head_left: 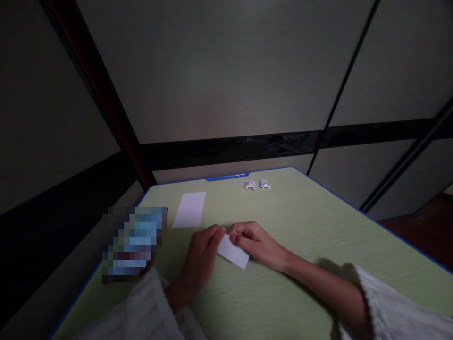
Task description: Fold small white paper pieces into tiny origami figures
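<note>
A small white paper (233, 254), folded, lies on the light green table (300, 222) near its middle. My left hand (201, 257) pinches the paper's upper left edge with curled fingers. My right hand (255, 243) comes in from the right and its closed fingertips press the same top edge. Both fingertips meet above the paper. A flat white sheet (189, 209) rests further back on the left, apart from both hands.
Two small white folded paper figures (257, 184) sit side by side at the table's far edge. A blurred-out object (132, 243) lies at the left edge. The table has a blue rim. Dark-framed wall panels stand behind it.
</note>
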{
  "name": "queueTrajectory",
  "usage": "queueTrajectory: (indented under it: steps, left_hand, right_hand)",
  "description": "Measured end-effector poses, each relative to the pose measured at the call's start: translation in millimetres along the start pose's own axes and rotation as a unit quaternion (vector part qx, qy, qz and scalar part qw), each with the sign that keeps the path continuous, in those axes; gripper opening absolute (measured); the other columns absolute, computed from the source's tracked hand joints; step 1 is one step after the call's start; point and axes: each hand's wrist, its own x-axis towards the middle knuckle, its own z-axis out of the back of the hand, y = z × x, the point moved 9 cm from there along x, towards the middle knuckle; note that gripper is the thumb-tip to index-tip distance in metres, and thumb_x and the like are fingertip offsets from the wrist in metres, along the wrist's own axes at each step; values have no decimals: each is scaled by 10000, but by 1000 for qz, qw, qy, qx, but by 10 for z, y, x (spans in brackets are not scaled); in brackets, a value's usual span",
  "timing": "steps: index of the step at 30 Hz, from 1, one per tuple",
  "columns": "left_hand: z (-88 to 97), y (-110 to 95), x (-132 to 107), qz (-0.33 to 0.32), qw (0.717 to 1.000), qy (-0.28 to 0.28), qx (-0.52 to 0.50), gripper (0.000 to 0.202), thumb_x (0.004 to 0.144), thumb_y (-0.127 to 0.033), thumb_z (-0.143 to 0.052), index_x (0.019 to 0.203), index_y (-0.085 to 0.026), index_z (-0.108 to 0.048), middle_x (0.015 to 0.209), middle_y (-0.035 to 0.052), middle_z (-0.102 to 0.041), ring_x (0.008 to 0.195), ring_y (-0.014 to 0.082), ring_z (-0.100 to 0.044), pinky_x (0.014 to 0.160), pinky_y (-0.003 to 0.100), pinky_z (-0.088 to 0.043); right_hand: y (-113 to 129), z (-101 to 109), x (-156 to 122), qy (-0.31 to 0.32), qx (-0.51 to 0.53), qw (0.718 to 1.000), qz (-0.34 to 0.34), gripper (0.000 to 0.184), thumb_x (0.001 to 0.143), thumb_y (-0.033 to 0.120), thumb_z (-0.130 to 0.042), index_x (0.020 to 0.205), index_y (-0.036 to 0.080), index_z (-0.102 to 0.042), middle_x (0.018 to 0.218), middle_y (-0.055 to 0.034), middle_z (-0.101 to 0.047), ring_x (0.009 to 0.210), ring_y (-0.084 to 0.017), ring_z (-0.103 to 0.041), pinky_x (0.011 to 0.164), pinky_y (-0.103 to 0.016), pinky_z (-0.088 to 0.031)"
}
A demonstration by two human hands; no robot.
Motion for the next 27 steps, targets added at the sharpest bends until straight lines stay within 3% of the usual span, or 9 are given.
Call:
queueTrajectory:
  steps: [6, 12, 17, 19, 24, 27]
  left_hand:
    - [177, 114, 25, 26, 996, -88, -11, 295, 726, -307, -367, 467, -183, -298, 439, -72, -250, 417, 74, -267, 397, 197, -206]
    - [291, 193, 8, 48, 989, -140, -30, 291, 714, -310, -385, 461, -184, -314, 431, -74, -250, 393, 70, -271, 370, 189, -214]
    - [550, 263, -19, 74, 964, -246, -68, 271, 712, -297, -394, 472, -181, -343, 440, -69, -296, 394, 70, -296, 347, 177, -228]
    - [504, 267, -5, 86, 967, -225, -83, 286, 712, -316, -398, 464, -183, -348, 400, -76, -281, 363, 69, -293, 329, 175, -222]
    - [347, 180, -3, 72, 978, -167, -100, 285, 706, -318, -411, 460, -178, -383, 333, -84, -307, 310, 62, -304, 310, 167, -229]
    - [292, 121, 13, 52, 985, -136, -94, 265, 705, -307, -422, 482, -164, -439, 344, -76, -367, 326, 63, -346, 335, 165, -273]
  right_hand:
    - [20, 99, 6, 7, 1, 1000, -10, 153, 650, 92, -386, 508, 124, -435, 422, 55, -395, 395, -35, -318, 390, -158, -227]
    - [-10, 148, 16, -6, 23, 1000, -13, 157, 646, 114, -390, 502, 125, -451, 407, 53, -419, 368, -32, -326, 382, -159, -235]
    - [-14, 363, 39, -85, 32, 996, 2, 201, 672, 165, -393, 476, 135, -427, 387, 51, -424, 350, -32, -331, 378, -162, -250]
    - [-10, 397, 38, -106, 49, 993, 9, 198, 685, 206, -410, 501, 136, -434, 412, 43, -450, 368, -38, -360, 398, -167, -282]
    - [-51, 101, 30, -11, 52, 998, -14, 201, 660, 291, -517, 564, 121, -470, 482, 20, -500, 398, -41, -383, 413, -173, -298]
    - [-56, 123, 30, -38, 56, 998, -4, 270, 709, 325, -464, 534, 120, -458, 479, 15, -495, 385, -36, -370, 403, -173, -283]
